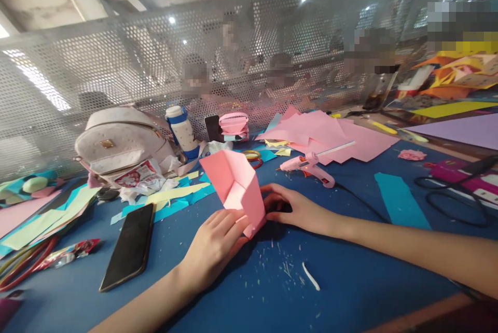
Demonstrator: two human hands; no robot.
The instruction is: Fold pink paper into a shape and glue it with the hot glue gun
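Note:
A folded pink paper box with an open, raised flap stands tilted on the blue table, between my two hands. My left hand is closed on its near left side, fingers over the lower edge and thumb underneath. On the right, my right hand curves its fingers and thumb against the box's side. Its fingertips are partly hidden behind the paper. Just beyond my right hand lies a pink glue gun with a clear glue stick in its back.
A black phone lies left of my left hand. Pink paper sheets, a white backpack and a water bottle stand or lie at the back by a perforated metal screen. A blue paper strip lies right.

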